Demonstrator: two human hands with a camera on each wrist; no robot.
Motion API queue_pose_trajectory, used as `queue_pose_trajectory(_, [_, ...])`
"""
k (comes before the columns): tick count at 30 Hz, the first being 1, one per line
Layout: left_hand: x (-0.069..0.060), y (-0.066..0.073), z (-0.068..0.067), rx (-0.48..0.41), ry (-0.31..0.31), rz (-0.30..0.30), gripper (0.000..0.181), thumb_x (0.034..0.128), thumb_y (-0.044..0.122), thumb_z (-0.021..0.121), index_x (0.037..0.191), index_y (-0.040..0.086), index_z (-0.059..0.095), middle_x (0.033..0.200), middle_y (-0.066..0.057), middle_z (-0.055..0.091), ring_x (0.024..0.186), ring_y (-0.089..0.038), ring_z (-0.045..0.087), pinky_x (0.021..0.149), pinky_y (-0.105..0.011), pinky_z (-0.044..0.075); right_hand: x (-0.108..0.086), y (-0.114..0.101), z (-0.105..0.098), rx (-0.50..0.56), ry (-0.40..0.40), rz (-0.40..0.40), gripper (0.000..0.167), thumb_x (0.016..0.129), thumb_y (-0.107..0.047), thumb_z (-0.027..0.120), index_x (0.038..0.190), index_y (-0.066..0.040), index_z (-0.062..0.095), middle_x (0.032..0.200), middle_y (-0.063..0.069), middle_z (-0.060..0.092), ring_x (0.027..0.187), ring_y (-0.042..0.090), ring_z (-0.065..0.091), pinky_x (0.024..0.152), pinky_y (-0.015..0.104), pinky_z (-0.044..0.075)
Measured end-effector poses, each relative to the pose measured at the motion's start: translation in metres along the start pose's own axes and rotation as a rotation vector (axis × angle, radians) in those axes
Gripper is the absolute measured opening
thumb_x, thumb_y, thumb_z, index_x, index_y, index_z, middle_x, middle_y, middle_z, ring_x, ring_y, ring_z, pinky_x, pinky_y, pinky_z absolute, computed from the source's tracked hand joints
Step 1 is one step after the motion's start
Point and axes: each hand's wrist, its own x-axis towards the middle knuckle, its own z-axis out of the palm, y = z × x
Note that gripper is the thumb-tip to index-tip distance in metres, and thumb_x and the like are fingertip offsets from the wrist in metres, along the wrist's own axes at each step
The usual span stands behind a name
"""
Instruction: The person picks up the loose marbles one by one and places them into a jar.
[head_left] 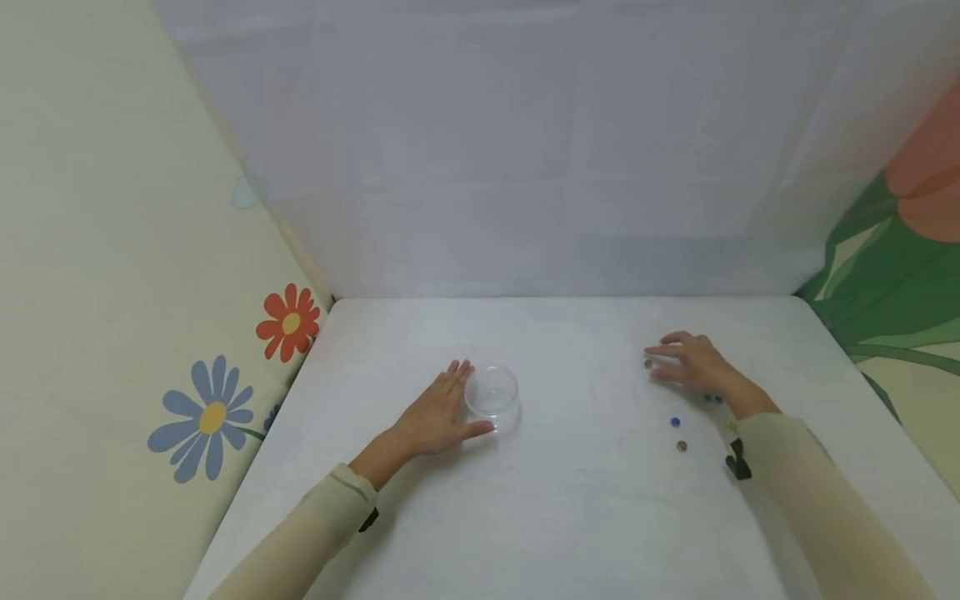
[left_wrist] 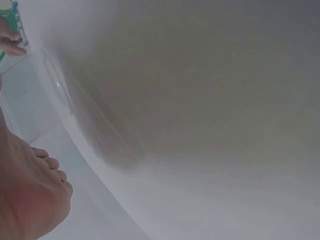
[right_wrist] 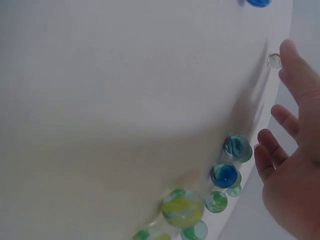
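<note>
A clear round plastic cup (head_left: 492,412) stands on the white table. Beside its left side lies my left hand (head_left: 435,417), fingers straight, with the thumb along the near side. My right hand (head_left: 693,365) is at the right of the table, thumb and forefinger spread around a small clear marble (right_wrist: 274,60). In the right wrist view that marble sits by a fingertip, and a gap shows between the digits in the head view. Under and near this hand are blue-green marbles (right_wrist: 224,175), a yellow-green marble (right_wrist: 183,207) and several green ones.
A blue marble (head_left: 676,422) and a brownish marble (head_left: 682,447) lie nearer, below the right hand. White cloth (head_left: 480,167) hangs behind the table. Flower-patterned panels (head_left: 212,417) flank it left and right.
</note>
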Motion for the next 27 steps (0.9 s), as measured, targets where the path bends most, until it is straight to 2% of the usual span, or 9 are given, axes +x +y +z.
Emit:
queue_pose_trajectory(7, [0.0, 0.003, -0.003, -0.017, -0.015, -0.022, 0.11, 0.0896, 0.075, 0.054, 0.161, 0.0, 0.016, 0.169, -0.014, 0.013, 0.157, -0.028, 0.009, 0.127, -0.043, 0.014, 0.006, 0.003, 0.004, -0.032, -0.046, 0.063, 0.052, 0.097, -0.033, 0.068, 0.14, -0.007, 0.059, 0.148, 0.028, 0.043, 0.131, 0.055, 0.037, 0.107, 0.07, 0.036])
queue_pose_trajectory(14, [-0.001, 0.004, -0.005, -0.02, -0.024, -0.023, 0.109, 0.0907, 0.073, 0.055, 0.161, -0.001, 0.016, 0.169, -0.015, 0.013, 0.157, -0.029, 0.008, 0.128, -0.043, 0.014, 0.009, 0.004, 0.007, -0.039, -0.038, 0.073, 0.05, 0.097, -0.033, 0.068, 0.14, -0.009, 0.06, 0.148, 0.027, 0.044, 0.132, 0.054, 0.037, 0.106, 0.069, 0.037])
queue_pose_trajectory(21, [-0.002, 0.003, -0.005, -0.026, -0.022, -0.025, 0.109, 0.0907, 0.074, 0.054, 0.161, 0.0, 0.016, 0.169, -0.014, 0.013, 0.157, -0.029, 0.008, 0.128, -0.044, 0.015, 0.01, -0.001, 0.007, 0.006, 0.013, 0.089, 0.035, 0.097, -0.025, 0.069, 0.129, -0.009, 0.069, 0.142, 0.025, 0.05, 0.129, 0.049, 0.04, 0.105, 0.065, 0.038])
queue_pose_trajectory(27, [-0.003, 0.002, -0.005, -0.032, -0.029, -0.026, 0.109, 0.0908, 0.074, 0.054, 0.161, -0.001, 0.015, 0.169, -0.015, 0.013, 0.157, -0.028, 0.008, 0.128, -0.043, 0.013, 0.012, -0.003, 0.009, 0.044, 0.027, 0.121, 0.027, 0.096, -0.023, 0.071, 0.119, -0.009, 0.075, 0.136, 0.025, 0.055, 0.125, 0.046, 0.043, 0.104, 0.063, 0.04])
